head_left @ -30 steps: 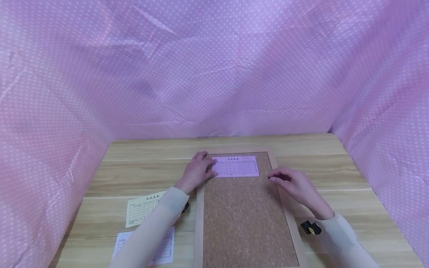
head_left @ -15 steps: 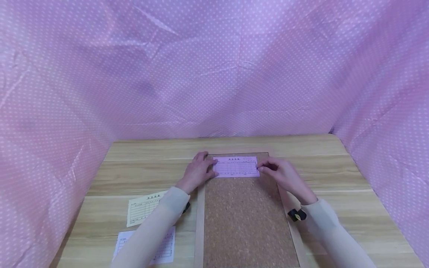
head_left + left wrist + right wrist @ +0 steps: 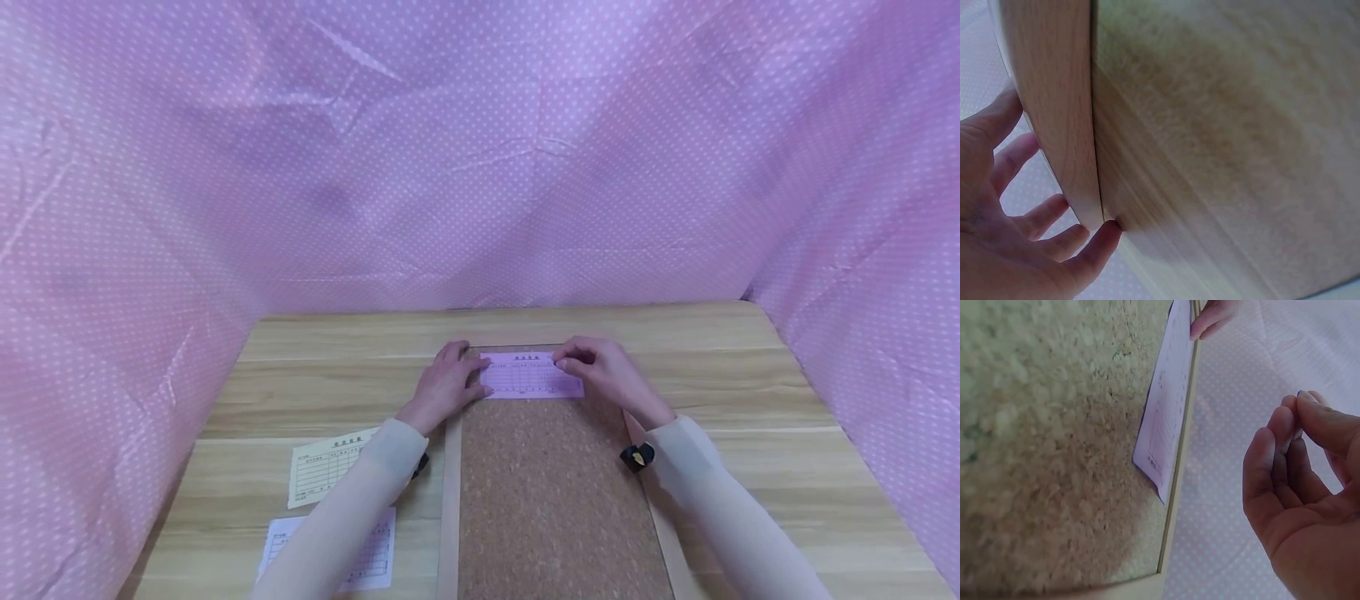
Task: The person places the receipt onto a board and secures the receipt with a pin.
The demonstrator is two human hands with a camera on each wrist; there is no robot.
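A framed cork board lies on the table, with a pink printed slip flat near its far end. My left hand rests at the board's left frame, fingers spread; thumb and a fingertip press the slip's left edge. In the left wrist view its fingertips meet the wooden frame. Over the slip's upper right corner, my right hand pinches a small dark pin between thumb and forefinger. Mostly hidden by the fingertips, the pin shows as a dark speck in the right wrist view.
Left of the board, a yellow printed slip and a white printed slip lie on the wooden table, partly covered by the left sleeve. A pink dotted cloth hangs behind the table and along both sides.
My right hand has moved left and away from me, from beside the board's right frame to the slip's upper right corner. The left hand keeps its place on the slip.
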